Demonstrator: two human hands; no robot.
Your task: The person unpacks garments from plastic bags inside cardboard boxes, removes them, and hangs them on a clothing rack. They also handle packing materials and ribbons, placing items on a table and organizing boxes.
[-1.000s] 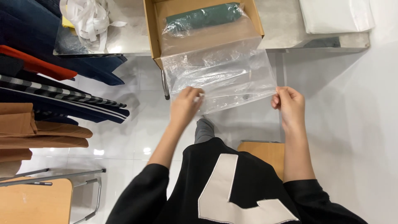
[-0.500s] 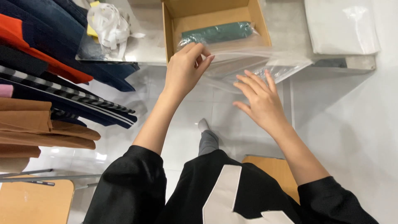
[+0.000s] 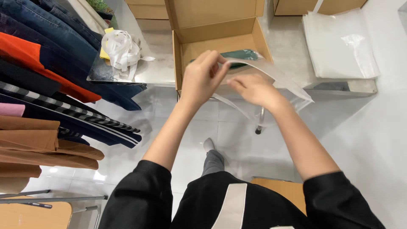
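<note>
A clear plastic bag (image 3: 271,74) is pinched at its edge by the left hand (image 3: 202,78), thumb & fingers closed on it, just in front of the open cardboard box (image 3: 218,36). The right hand (image 3: 253,90) is laid under the bag w/ fingers together, touching it. A folded green garment (image 3: 241,55) is seen inside the box. Stack of clear bags (image 3: 339,44) at right on the table.

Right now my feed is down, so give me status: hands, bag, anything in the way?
Left hand pinching clear plastic bag edge. Right hand on bag, grip unclear. Bag above open cardboard box. Nothing blocking.
</note>
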